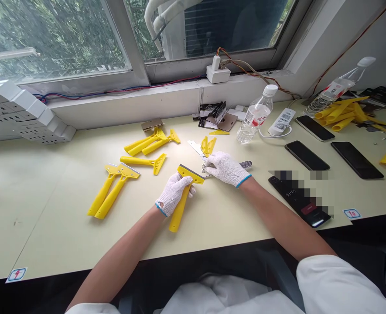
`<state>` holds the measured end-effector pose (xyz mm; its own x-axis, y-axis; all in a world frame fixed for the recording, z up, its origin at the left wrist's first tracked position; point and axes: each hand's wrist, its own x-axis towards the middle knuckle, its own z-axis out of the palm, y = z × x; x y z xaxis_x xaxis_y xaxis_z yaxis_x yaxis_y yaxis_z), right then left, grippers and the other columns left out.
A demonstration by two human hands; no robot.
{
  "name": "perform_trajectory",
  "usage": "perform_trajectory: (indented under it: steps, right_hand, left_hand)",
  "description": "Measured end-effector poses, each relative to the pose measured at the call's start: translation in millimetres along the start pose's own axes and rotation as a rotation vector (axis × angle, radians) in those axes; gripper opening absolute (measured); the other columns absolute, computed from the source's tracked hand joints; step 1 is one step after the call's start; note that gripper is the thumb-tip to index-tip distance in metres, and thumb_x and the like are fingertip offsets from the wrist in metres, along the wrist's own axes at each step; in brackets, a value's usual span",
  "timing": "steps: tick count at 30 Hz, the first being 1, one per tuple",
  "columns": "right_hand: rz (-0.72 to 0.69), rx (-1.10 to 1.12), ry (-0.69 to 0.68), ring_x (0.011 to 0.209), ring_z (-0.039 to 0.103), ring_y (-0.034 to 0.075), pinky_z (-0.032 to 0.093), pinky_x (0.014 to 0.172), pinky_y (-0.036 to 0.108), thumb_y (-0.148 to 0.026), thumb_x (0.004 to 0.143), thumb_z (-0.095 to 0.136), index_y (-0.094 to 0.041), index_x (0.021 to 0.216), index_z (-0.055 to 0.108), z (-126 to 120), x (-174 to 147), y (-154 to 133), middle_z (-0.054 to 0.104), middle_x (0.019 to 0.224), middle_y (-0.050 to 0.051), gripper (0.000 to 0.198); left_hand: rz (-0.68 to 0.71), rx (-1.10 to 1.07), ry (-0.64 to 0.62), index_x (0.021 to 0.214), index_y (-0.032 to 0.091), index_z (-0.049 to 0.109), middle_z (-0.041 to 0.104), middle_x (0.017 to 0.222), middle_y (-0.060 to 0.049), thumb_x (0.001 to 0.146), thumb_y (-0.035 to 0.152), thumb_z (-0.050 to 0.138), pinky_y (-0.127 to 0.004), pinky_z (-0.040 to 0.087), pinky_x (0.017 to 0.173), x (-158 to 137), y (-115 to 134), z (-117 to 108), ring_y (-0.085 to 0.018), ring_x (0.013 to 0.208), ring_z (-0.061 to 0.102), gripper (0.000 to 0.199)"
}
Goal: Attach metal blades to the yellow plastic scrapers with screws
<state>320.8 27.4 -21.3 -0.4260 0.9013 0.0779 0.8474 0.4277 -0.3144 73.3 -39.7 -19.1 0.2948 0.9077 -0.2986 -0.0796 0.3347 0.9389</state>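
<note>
My left hand [174,192], in a white knit glove, is closed around a yellow scraper [178,213]. The scraper's wide head points away from me, with a dark blade edge along its top. My right hand [227,169], gloved too, has its fingertips pinched together at a small pile of screws [203,167]; what sits between them is too small to make out. Beneath that hand lies a screwdriver [246,164], its shaft partly covered. Just beyond are yellow cover plates [206,145] and flat metal blades [196,148].
Two scrapers with blades [109,192] lie at left, near more yellow handles [147,143]. A water bottle [254,114], a power strip [281,122] and several phones [306,155] stand or lie right. Black packaging [217,117] is by the wall. White boxes [25,113] stand far left.
</note>
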Motion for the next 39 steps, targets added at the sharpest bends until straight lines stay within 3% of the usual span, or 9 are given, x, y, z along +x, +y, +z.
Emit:
perform_trajectory:
  steps: [8, 12, 15, 19, 25, 29, 33, 36, 39]
  right_hand:
    - [0.028, -0.367, -0.139, 0.091, 0.068, 0.032, 0.036, 0.078, 0.041, -0.018, 0.108, 0.053, -0.009, 0.111, 0.076, -3.0, 5.9, -27.8, 0.075, 0.105, 0.021, 0.025]
    - [0.039, -0.329, -0.099, 0.098, 0.068, 0.035, 0.039, 0.082, 0.042, -0.012, 0.103, 0.052, -0.009, 0.108, 0.073, -5.9, 1.2, -33.6, 0.074, 0.109, 0.023, 0.022]
    - [0.064, 0.087, -0.006, 0.094, 0.065, 0.027, 0.044, 0.085, 0.038, -0.02, 0.107, 0.052, -0.014, 0.1, 0.065, -10.8, -7.3, -33.8, 0.072, 0.106, 0.017, 0.016]
    - [0.058, 0.713, -0.015, 0.08, 0.055, 0.019, 0.043, 0.076, 0.034, -0.042, 0.11, 0.047, -0.021, 0.085, 0.054, -4.0, -17.6, -38.3, 0.061, 0.088, 0.005, 0.034]
    - [0.247, 1.318, -0.095, 0.063, 0.043, 0.013, 0.033, 0.063, 0.031, -0.051, 0.093, 0.067, -0.022, 0.075, 0.051, 24.1, -21.2, -64.6, 0.049, 0.07, -0.001, 0.038]
    - [0.261, 1.511, -0.088, 0.064, 0.046, 0.014, 0.036, 0.063, 0.03, -0.054, 0.092, 0.073, -0.021, 0.079, 0.056, 27.7, -20.4, -71.5, 0.051, 0.072, -0.001, 0.04]
    - [0.233, 1.219, 0.241, 0.066, 0.049, 0.016, 0.04, 0.065, 0.033, -0.051, 0.104, 0.063, -0.022, 0.084, 0.057, 13.3, -22.7, -62.1, 0.052, 0.073, 0.0, 0.036]
    - [-0.061, 0.719, 0.483, 0.081, 0.06, 0.021, 0.048, 0.079, 0.036, -0.036, 0.11, 0.058, -0.022, 0.094, 0.064, 5.3, -26.0, -54.2, 0.064, 0.088, 0.005, 0.022]
    - [-0.343, 0.258, 0.543, 0.089, 0.063, 0.024, 0.05, 0.084, 0.038, -0.024, 0.111, 0.057, -0.021, 0.096, 0.064, 9.0, -26.5, -52.2, 0.069, 0.094, 0.008, 0.016]
  left_hand:
    - [0.005, 0.023, 0.002, 0.1, 0.018, 0.065, 0.073, 0.073, -0.004, 0.095, 0.042, 0.072, -0.031, 0.057, 0.067, 1.3, -2.5, -2.4, -0.017, 0.062, 0.066, 0.025]
    - [0.015, -0.009, 0.009, 0.103, 0.017, 0.068, 0.073, 0.074, -0.004, 0.093, 0.042, 0.074, -0.03, 0.057, 0.065, 1.1, -2.3, -1.0, -0.017, 0.062, 0.066, 0.028]
    - [0.056, -0.037, 0.0, 0.103, 0.017, 0.069, 0.071, 0.069, -0.003, 0.092, 0.044, 0.074, -0.029, 0.054, 0.063, -0.9, 0.2, 0.5, -0.016, 0.059, 0.063, 0.03]
    - [0.119, -0.083, 0.026, 0.101, 0.016, 0.071, 0.071, 0.066, -0.004, 0.093, 0.048, 0.074, -0.029, 0.051, 0.061, -5.2, 6.5, 2.4, -0.016, 0.057, 0.062, 0.033]
    - [0.182, -0.05, 0.087, 0.088, 0.015, 0.073, 0.068, 0.06, -0.004, 0.092, 0.051, 0.074, -0.029, 0.048, 0.056, -11.3, 12.5, 5.0, -0.015, 0.051, 0.057, 0.036]
    - [0.206, -0.04, 0.078, 0.089, 0.015, 0.073, 0.069, 0.06, -0.005, 0.092, 0.054, 0.075, -0.03, 0.049, 0.054, -13.5, 12.5, 6.2, -0.016, 0.05, 0.059, 0.039]
    - [0.195, -0.069, 0.128, 0.092, 0.017, 0.071, 0.071, 0.063, -0.005, 0.089, 0.051, 0.079, -0.03, 0.052, 0.057, -12.6, 12.1, 9.5, -0.017, 0.053, 0.062, 0.036]
    - [0.16, -0.092, 0.172, 0.098, 0.017, 0.069, 0.072, 0.067, -0.004, 0.085, 0.046, 0.082, -0.03, 0.055, 0.06, -10.5, 10.8, 13.4, -0.017, 0.057, 0.066, 0.034]
    - [0.144, -0.103, 0.181, 0.098, 0.018, 0.067, 0.072, 0.07, -0.003, 0.083, 0.041, 0.081, -0.031, 0.056, 0.062, -9.7, 9.3, 17.7, -0.017, 0.058, 0.066, 0.031]
